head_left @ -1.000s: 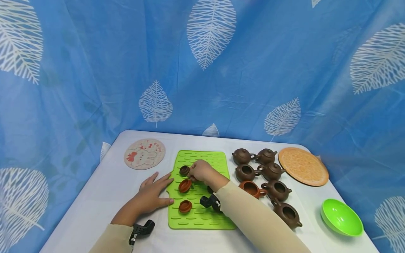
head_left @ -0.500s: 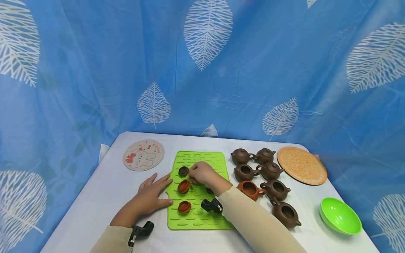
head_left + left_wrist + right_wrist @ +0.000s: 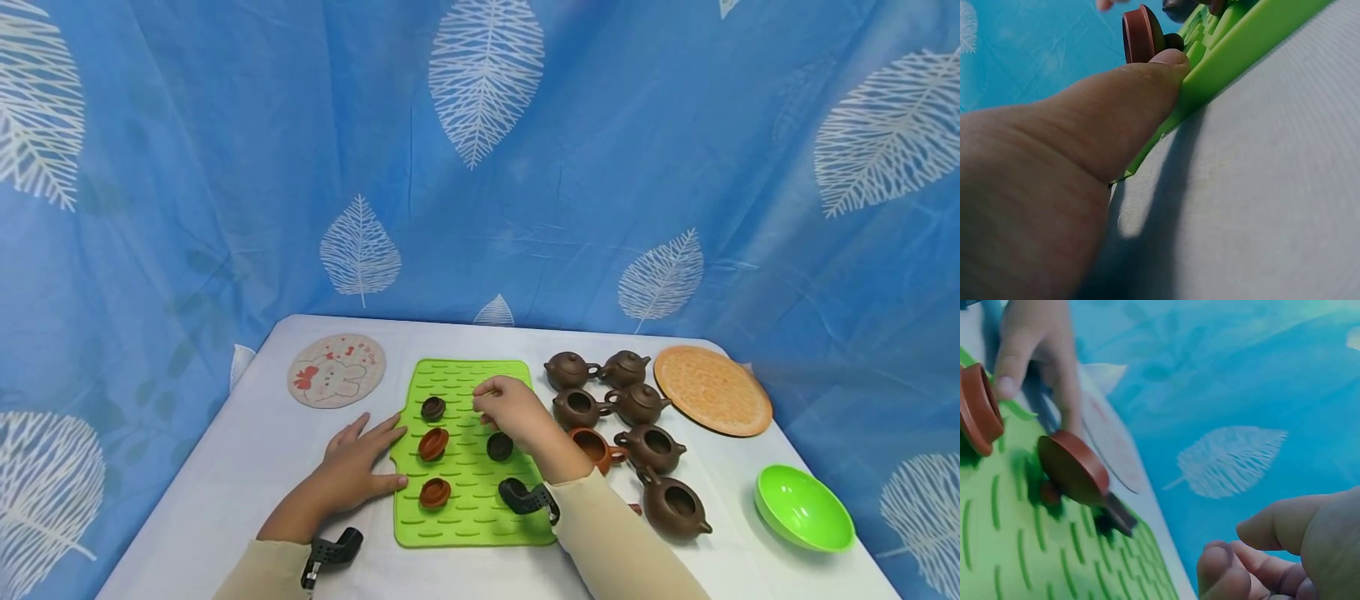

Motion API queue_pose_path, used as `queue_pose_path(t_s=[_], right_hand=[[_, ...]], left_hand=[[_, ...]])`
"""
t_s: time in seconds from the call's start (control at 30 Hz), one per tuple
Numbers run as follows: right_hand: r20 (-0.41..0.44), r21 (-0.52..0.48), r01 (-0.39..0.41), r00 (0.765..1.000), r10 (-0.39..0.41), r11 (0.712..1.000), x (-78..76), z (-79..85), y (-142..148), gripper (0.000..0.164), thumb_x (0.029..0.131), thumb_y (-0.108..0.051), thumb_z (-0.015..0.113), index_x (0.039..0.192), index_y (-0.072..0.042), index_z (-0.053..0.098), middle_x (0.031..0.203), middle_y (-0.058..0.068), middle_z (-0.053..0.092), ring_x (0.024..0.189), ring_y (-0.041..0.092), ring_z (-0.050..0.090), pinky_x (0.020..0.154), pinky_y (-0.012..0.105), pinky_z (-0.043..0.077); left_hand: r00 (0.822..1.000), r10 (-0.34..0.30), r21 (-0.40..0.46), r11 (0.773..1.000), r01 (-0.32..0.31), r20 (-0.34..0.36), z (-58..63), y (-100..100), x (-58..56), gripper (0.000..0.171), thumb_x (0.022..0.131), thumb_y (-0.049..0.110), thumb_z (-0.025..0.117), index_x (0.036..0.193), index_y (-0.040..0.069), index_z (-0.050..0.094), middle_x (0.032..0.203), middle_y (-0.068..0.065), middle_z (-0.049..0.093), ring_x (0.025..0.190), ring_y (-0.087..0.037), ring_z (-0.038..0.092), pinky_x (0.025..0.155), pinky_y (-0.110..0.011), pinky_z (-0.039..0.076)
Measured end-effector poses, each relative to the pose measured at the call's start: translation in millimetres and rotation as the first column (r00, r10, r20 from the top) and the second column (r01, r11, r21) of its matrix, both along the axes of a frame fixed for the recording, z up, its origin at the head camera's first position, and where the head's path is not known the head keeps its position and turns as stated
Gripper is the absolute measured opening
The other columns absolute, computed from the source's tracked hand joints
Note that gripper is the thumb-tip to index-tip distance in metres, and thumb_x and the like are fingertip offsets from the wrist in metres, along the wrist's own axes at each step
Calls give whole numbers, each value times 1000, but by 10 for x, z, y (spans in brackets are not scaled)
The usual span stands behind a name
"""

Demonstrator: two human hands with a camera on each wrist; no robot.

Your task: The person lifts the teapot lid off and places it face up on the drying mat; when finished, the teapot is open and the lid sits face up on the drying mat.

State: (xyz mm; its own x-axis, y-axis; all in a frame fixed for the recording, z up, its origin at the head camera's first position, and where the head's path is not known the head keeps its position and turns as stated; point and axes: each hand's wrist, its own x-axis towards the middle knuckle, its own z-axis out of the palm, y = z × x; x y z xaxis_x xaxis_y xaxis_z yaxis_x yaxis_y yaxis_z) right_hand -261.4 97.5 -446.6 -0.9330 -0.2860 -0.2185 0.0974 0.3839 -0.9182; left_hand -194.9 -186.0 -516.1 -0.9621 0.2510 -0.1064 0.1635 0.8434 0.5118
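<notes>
The right hand (image 3: 513,414), empty with fingers loosely bent, has moved rightward from the upper dark lid (image 3: 432,408), below left of frame centre on the green mat (image 3: 465,379), whose left edge the left hand (image 3: 352,468) still touches, fingers spread.

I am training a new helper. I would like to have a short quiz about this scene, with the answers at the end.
1. True or false: the left hand is spread at an edge of the green mat.
2. What does the right hand hold? (a) a teapot, (b) nothing, (c) the green bowl.
3. How many lids stand in the row nearest the left hand?

Key:
1. True.
2. b.
3. Three: one dark lid and two orange lids.
</notes>
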Motion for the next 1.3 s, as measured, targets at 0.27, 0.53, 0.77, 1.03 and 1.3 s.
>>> queue_pose_path(t_s=[0.27, 0.53, 0.77, 1.03, 1.3], right_hand=[[-129, -90, 131, 981, -142, 987, 99, 37, 408, 19, 104, -17, 63, 119, -8, 68, 104, 15, 68, 91, 39, 64, 74, 45, 56], [-211, -108, 214, 949, -233, 971, 110, 46, 760, 21, 105, -18, 62, 121, -5, 67, 97, 11, 66, 82, 33, 64, 63, 35, 53], [-205, -90, 292, 930, -305, 952, 71, 110, 1101, 27, 105, -15, 62, 127, 1, 63, 101, 17, 65, 83, 30, 63, 70, 37, 56], [-234, -90, 392, 885, -402, 916, 26, 43, 1467, 30, 107, -16, 60, 131, 1, 60, 110, 18, 64, 88, 23, 66, 73, 29, 58], [-244, -46, 512, 827, -507, 858, -52, -23, 1772, 32, 106, -16, 60, 133, 1, 59, 107, 12, 63, 87, 17, 64, 69, 26, 57]], left_hand=[[1000, 0, -10, 1000, 0, -1, 22, 20, 20, 88, 85, 59, 81, 158, 22, 49, 172, 3, 31, 161, -44, 8, 125, -69, 6], [1000, -1, -14, 1000, 1, 1, 9, 18, 19, 89, 84, 60, 81, 158, 22, 49, 172, 4, 31, 161, -45, 8, 125, -69, 6], [1000, -10, -11, 1000, 10, -9, -1, 13, 5, 89, 84, 60, 80, 158, 22, 49, 172, 3, 31, 161, -46, 9, 124, -70, 7], [1000, -4, -16, 1000, 4, -8, -1, 3, 8, 90, 84, 62, 80, 159, 22, 48, 172, 3, 31, 161, -46, 8, 124, -70, 7], [1000, 6, -23, 1000, -7, -1, 3, 8, 7, 89, 84, 61, 80, 158, 23, 49, 172, 4, 31, 161, -45, 8, 124, -70, 7]])
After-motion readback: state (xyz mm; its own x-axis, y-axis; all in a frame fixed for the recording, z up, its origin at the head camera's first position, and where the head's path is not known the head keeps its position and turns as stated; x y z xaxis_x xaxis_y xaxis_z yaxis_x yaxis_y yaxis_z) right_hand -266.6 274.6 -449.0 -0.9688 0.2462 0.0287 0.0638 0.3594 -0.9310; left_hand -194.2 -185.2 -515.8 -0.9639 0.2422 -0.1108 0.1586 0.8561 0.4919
